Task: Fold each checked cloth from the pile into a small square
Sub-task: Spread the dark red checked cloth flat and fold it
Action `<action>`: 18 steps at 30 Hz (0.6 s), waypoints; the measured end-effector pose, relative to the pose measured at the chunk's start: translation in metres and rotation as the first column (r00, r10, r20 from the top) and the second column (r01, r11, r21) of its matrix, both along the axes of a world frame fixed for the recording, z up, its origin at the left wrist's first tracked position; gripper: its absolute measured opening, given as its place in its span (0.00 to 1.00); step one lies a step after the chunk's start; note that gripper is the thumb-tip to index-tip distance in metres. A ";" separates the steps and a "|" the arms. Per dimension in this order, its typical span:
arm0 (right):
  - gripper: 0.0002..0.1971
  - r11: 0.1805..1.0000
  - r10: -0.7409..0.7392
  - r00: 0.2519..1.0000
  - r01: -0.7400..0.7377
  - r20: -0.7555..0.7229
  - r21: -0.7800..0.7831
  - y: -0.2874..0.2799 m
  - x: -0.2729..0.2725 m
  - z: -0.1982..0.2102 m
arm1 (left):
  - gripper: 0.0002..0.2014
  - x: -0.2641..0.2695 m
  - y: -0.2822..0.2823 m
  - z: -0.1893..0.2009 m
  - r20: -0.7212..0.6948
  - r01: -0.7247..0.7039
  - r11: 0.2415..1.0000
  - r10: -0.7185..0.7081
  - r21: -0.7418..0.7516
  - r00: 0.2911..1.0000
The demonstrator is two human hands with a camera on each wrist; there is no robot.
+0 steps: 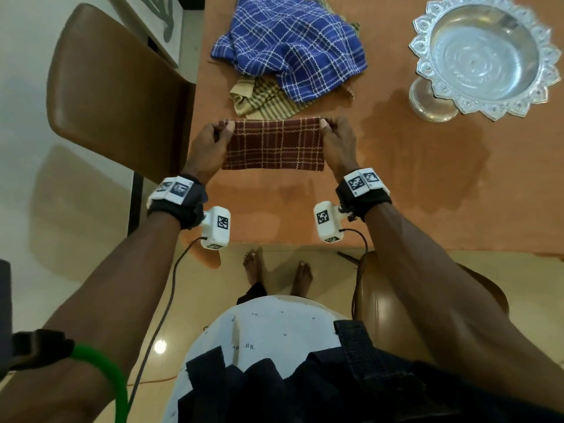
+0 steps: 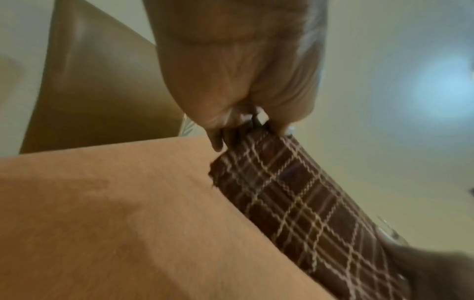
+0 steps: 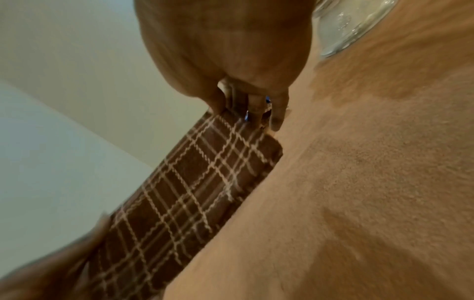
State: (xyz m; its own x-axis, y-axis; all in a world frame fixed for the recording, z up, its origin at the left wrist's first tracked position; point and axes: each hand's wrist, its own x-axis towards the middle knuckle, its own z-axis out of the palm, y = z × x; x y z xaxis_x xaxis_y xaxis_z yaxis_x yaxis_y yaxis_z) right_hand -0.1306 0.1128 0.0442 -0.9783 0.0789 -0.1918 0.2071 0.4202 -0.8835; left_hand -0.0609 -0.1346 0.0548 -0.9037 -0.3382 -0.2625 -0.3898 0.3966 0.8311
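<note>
Left hand (image 1: 213, 141) and right hand (image 1: 337, 141) pinch the maroon checked cloth's (image 1: 273, 145) far corners.
Keep edges level while folding it.

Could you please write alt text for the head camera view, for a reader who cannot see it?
A person's left hand and right hand pinch the far corners of a folded maroon checked cloth over an orange table. Beyond it lie a crumpled blue checked cloth over a beige striped one, and a silver footed bowl.
</note>
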 end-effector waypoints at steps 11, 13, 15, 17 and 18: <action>0.04 0.866 0.120 0.980 -0.025 -0.159 0.499 -0.007 0.022 -0.041 | 0.23 0.013 0.049 -0.043 0.019 -0.156 0.950 0.167 -0.269 0.986; 0.04 0.851 0.160 0.980 -0.076 -0.118 0.519 -0.007 0.018 -0.049 | 0.23 0.012 0.048 -0.055 0.047 -0.142 0.950 0.162 -0.279 0.986; 0.05 0.854 0.181 0.979 -0.107 -0.098 0.509 -0.011 0.014 -0.055 | 0.23 0.009 0.048 -0.060 0.078 -0.148 0.939 0.180 -0.311 0.981; 0.09 0.825 0.162 0.984 -0.098 -0.067 0.557 -0.015 0.008 -0.058 | 0.25 0.008 0.048 -0.060 0.157 -0.151 0.887 0.240 -0.436 0.958; 0.12 0.780 0.139 0.987 -0.062 -0.076 0.622 -0.017 0.008 -0.058 | 0.25 0.008 0.049 -0.058 0.167 -0.154 0.837 0.278 -0.525 0.946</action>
